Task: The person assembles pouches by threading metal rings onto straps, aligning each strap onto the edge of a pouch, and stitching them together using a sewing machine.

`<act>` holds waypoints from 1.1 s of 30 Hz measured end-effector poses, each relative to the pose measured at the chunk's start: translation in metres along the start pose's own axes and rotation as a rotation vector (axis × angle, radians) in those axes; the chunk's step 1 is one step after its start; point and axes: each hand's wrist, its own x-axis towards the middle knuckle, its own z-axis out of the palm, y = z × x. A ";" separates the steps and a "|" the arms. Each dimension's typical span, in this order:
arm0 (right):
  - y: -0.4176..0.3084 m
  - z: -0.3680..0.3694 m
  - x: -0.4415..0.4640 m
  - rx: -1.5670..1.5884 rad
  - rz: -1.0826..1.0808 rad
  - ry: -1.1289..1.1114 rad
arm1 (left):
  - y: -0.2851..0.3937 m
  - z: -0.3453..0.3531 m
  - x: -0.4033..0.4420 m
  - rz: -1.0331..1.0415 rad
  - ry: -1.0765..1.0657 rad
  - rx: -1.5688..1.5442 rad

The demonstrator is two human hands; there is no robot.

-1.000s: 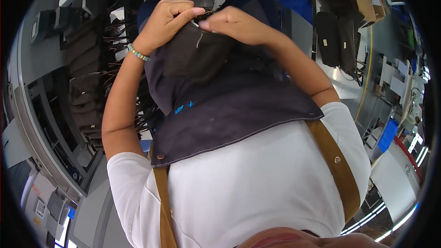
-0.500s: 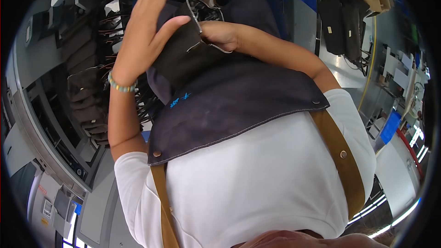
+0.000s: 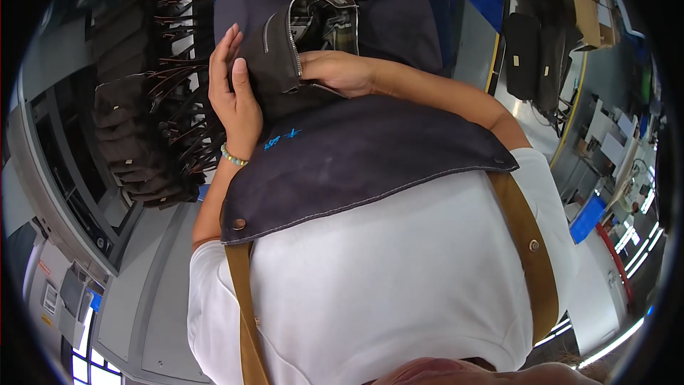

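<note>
A dark zippered bag (image 3: 263, 53) lies on my lap with its mouth open. Its zipper edge curves around a patterned lining, and a short second zipper shows on its side. My left hand (image 3: 235, 93), with a beaded bracelet at the wrist, is at the bag's left side. Its fingers are stretched out and the thumb stands apart; nothing is held. My right hand (image 3: 338, 71) reaches into the bag's mouth from the right. Its fingers are hidden inside, so I cannot see whether they grip anything.
Stacked dark bags (image 3: 125, 125) with thin cord-like ends stand on my left. More dark bags (image 3: 524, 57) lie to the right, near a cardboard box (image 3: 588, 7). A grey metal machine or bench edge (image 3: 64, 207) runs along the left. My dark apron (image 3: 356, 150) covers my front.
My left hand has come down from above the bag to its left side. The bag's mouth now shows wider, with more lining visible. My right hand stays at the opening.
</note>
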 end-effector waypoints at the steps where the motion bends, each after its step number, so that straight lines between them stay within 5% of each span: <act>1: 0.000 0.000 0.001 0.018 -0.020 -0.011 | -0.001 -0.002 0.001 0.000 -0.017 -0.006; 4: -0.004 0.005 0.000 -0.018 -0.015 0.029 | 0.008 -0.011 0.017 0.214 -0.041 0.226; 6: -0.005 0.001 0.000 -0.064 -0.006 0.036 | 0.027 -0.018 0.045 0.544 -0.122 0.354; 8: -0.002 -0.011 0.002 -0.095 -0.010 -0.002 | 0.054 -0.019 0.071 0.757 -0.531 0.413; 9: -0.019 -0.010 -0.010 -0.637 0.059 0.144 | 0.065 -0.012 0.080 0.791 -0.699 0.429; 10: -0.024 -0.015 -0.012 -0.663 0.016 0.079 | 0.064 -0.003 0.090 0.804 -0.797 0.373; 12: -0.049 -0.013 -0.031 -0.570 -0.039 0.060 | 0.044 0.002 0.113 0.716 -0.918 0.392; 13: -0.063 -0.015 -0.042 -0.583 -0.074 0.072 | 0.041 0.006 0.122 0.752 -0.798 0.352; 16: -0.102 0.008 -0.070 -0.726 -0.318 0.219 | 0.043 0.017 0.131 0.352 -0.645 0.292; 18: -0.128 -0.003 -0.086 -1.054 -0.312 0.263 | 0.051 0.024 0.140 0.157 -0.756 0.155; 21: -0.154 -0.017 -0.102 -1.011 -0.385 0.292 | 0.064 0.041 0.149 -0.069 -1.005 -0.323; 24: -0.165 -0.034 -0.098 -0.970 -0.435 0.180 | 0.070 0.050 0.143 -0.182 -1.153 -0.302; 26: -0.162 -0.041 -0.087 -0.915 -0.528 0.063 | 0.046 0.069 0.149 -0.300 -1.518 -0.449; 28: -0.158 -0.040 -0.079 -0.862 -0.583 0.020 | 0.042 0.077 0.133 -0.314 -1.515 -0.194; 30: -0.154 -0.044 -0.079 -0.852 -0.643 0.000 | 0.046 0.074 0.124 -0.384 -1.547 -0.252; 33: -0.153 -0.037 -0.092 -0.779 -0.558 0.123 | 0.022 0.074 0.134 -0.525 -1.591 -0.687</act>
